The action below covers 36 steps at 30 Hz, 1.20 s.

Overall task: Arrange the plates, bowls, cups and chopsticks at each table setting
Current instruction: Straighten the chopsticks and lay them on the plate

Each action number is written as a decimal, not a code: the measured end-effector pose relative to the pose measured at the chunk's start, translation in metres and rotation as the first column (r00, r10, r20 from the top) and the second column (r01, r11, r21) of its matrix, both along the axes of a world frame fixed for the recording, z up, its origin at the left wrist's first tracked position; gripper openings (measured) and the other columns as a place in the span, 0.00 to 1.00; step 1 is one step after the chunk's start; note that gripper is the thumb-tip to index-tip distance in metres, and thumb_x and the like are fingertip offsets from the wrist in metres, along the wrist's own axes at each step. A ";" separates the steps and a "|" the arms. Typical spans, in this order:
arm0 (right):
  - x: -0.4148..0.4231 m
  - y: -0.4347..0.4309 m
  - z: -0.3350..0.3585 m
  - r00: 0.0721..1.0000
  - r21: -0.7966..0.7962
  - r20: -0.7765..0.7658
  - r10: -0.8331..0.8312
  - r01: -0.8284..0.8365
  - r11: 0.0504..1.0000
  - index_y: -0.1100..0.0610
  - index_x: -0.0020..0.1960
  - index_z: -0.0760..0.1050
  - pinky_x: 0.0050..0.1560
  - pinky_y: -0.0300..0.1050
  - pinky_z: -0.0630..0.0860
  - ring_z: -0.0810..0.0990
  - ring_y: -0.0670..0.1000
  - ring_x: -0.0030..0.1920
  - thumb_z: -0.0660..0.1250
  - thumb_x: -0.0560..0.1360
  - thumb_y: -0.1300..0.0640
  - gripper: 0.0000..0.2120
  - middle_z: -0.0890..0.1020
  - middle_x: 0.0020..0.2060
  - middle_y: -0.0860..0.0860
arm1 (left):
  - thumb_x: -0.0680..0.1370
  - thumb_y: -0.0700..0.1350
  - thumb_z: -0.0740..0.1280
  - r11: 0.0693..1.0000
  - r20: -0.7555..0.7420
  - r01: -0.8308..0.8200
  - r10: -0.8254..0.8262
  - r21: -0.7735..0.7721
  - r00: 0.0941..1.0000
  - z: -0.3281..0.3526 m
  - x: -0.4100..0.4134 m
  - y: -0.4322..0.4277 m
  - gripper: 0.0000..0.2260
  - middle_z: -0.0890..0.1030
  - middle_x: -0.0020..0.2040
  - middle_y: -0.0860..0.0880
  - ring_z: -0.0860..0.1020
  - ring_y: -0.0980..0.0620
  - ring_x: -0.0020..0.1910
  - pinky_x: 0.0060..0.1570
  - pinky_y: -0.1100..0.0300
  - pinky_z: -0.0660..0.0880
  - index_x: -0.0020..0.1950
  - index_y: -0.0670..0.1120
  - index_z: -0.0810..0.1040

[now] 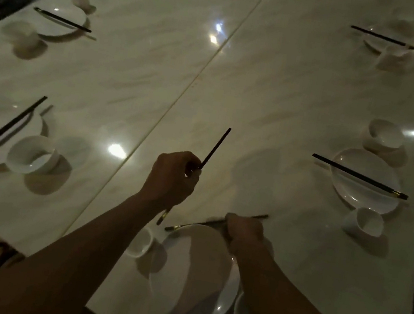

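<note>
Tabletop: pale marble, laid with several settings.
Near plate: white, at the near edge, cup just left.
Left hand: closed around one dark chopstick, raised, tilted.
Right hand: closed on second chopstick, lying across the plate's far rim.

Bare table centre open, plates, bowls, cups crowd edges

Pale marble counter with a central seam, bearing plates, bowls, cups.
</note>
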State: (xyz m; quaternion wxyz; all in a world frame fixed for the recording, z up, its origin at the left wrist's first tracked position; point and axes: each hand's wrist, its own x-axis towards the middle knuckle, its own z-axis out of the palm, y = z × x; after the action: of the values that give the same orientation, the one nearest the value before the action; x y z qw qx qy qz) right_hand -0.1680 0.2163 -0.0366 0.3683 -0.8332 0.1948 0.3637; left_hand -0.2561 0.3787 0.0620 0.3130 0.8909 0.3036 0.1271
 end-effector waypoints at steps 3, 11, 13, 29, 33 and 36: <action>0.002 -0.001 0.002 0.996 0.084 -0.039 -0.086 0.089 0.992 0.66 0.46 0.80 0.30 0.41 0.76 0.81 0.55 0.36 0.70 0.66 0.54 0.16 0.84 0.41 0.57 | 0.74 0.45 0.72 0.998 -0.001 -0.047 0.047 -0.034 0.999 0.002 -0.015 -0.007 0.08 0.84 0.43 0.53 0.79 0.60 0.40 0.42 0.75 0.72 0.52 0.47 0.82; 0.037 -0.010 0.034 0.953 0.373 0.195 -0.231 0.146 0.916 0.62 0.46 0.75 0.43 0.57 0.83 0.82 0.56 0.37 0.65 0.77 0.55 0.10 0.83 0.41 0.59 | 0.74 0.45 0.73 0.979 -0.152 -0.090 0.063 -0.181 0.986 -0.013 -0.040 -0.047 0.11 0.84 0.45 0.53 0.80 0.60 0.41 0.46 0.69 0.75 0.55 0.47 0.81; 0.044 -0.020 0.050 0.924 0.476 0.220 -0.313 0.178 0.861 0.62 0.53 0.72 0.44 0.55 0.84 0.85 0.54 0.41 0.63 0.80 0.58 0.07 0.82 0.44 0.57 | 0.73 0.45 0.73 0.973 -0.199 -0.092 0.049 -0.213 0.979 -0.022 -0.042 -0.056 0.11 0.85 0.45 0.51 0.81 0.57 0.42 0.49 0.62 0.79 0.54 0.48 0.82; -0.041 -0.087 0.061 0.911 0.263 0.408 -0.064 -0.050 0.963 0.53 0.54 0.78 0.43 0.54 0.84 0.86 0.52 0.37 0.72 0.74 0.62 0.11 0.85 0.39 0.52 | 0.69 0.46 0.77 0.860 -0.344 -0.041 -0.160 -0.509 0.925 -0.080 -0.062 -0.084 0.12 0.84 0.42 0.48 0.84 0.52 0.36 0.44 0.53 0.83 0.50 0.47 0.82; -0.060 -0.096 0.066 0.922 0.306 0.373 -0.108 -0.012 0.952 0.58 0.58 0.79 0.44 0.54 0.84 0.86 0.54 0.40 0.73 0.73 0.63 0.13 0.85 0.40 0.55 | 0.69 0.46 0.77 0.848 -0.293 -0.030 -0.150 -0.529 0.944 -0.084 -0.058 -0.083 0.12 0.84 0.41 0.47 0.84 0.51 0.34 0.39 0.52 0.83 0.50 0.46 0.82; -0.074 -0.096 0.065 0.929 0.276 0.362 -0.081 -0.024 0.961 0.59 0.57 0.79 0.44 0.53 0.84 0.86 0.54 0.39 0.73 0.73 0.63 0.13 0.85 0.41 0.55 | 0.68 0.46 0.77 0.839 -0.282 -0.032 -0.146 -0.543 0.948 -0.087 -0.054 -0.083 0.12 0.84 0.41 0.48 0.84 0.52 0.35 0.38 0.53 0.83 0.48 0.47 0.82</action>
State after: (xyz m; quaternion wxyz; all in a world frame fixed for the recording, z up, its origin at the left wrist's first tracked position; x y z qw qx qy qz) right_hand -0.2418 0.1206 0.0280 0.5158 -0.8243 0.0818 0.2185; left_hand -0.3100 0.2957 -0.0252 0.5031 0.7837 0.3454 -0.1154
